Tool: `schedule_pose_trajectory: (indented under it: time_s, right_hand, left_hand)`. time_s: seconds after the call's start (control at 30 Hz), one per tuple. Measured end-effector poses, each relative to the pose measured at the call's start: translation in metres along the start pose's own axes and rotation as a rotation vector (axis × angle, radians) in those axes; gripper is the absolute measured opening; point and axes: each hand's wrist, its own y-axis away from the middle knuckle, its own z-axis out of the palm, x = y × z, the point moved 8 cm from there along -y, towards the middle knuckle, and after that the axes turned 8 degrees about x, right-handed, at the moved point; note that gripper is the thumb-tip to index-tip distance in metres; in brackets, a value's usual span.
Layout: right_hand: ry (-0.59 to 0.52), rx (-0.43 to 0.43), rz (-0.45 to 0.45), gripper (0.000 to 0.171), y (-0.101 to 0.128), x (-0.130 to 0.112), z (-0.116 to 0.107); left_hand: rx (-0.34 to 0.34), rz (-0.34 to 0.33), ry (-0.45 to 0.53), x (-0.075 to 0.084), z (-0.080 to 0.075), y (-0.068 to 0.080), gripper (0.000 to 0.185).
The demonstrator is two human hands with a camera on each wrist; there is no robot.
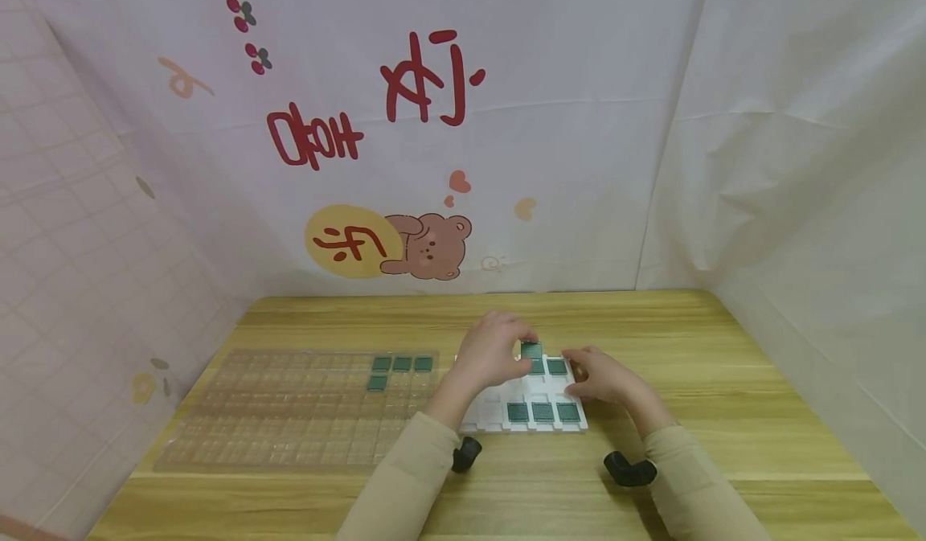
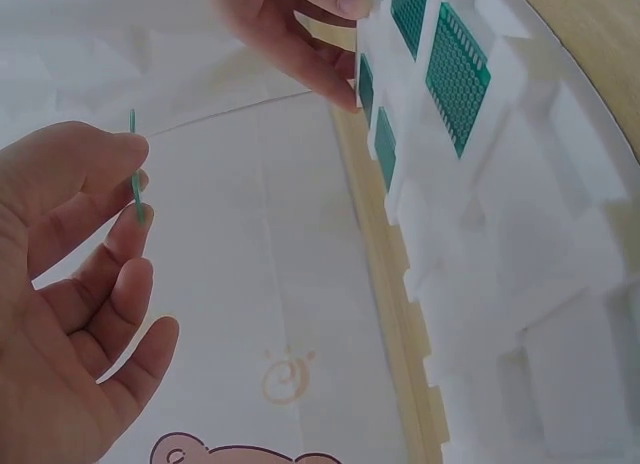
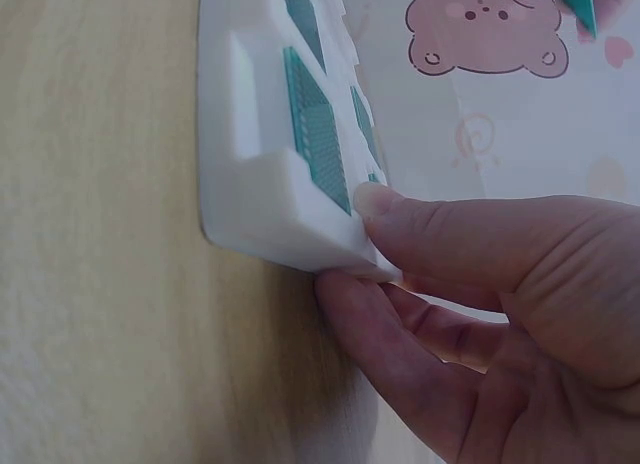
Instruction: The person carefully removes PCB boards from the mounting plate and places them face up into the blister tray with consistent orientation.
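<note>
My left hand [image 1: 494, 350] pinches a small square green perforated circuit board [image 1: 531, 350] between thumb and fingers, above the far side of a white compartment tray [image 1: 544, 386]. The left wrist view shows this held board [image 2: 136, 174] edge-on, apart from the tray. At the tray's right end, my right hand [image 1: 604, 376] grips its edge, the thumb on top and the fingers against the side, as the right wrist view shows. Similar green boards lie in the tray's compartments: several in the near row [image 1: 542, 412], others in the far row [image 1: 557, 366]. My left hand and forearm hide the tray's left part.
Left of the white tray lies a long clear plastic tray [image 1: 275, 424] with many compartments; several green boards [image 1: 402, 364] sit at its far right corner. Both trays rest on a wooden table [image 1: 535, 485]. A printed cloth [image 1: 564, 163] hangs behind and beside it.
</note>
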Motion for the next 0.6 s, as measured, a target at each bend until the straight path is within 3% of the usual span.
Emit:
schedule_pose_trajectory:
  time_s: [0.6]
  right_hand:
    - [0.044, 0.003, -0.027, 0.067, 0.002, -0.003, 0.0]
  left_hand:
    - [0.061, -0.005, 0.006, -0.009, -0.025, 0.022, 0.026]
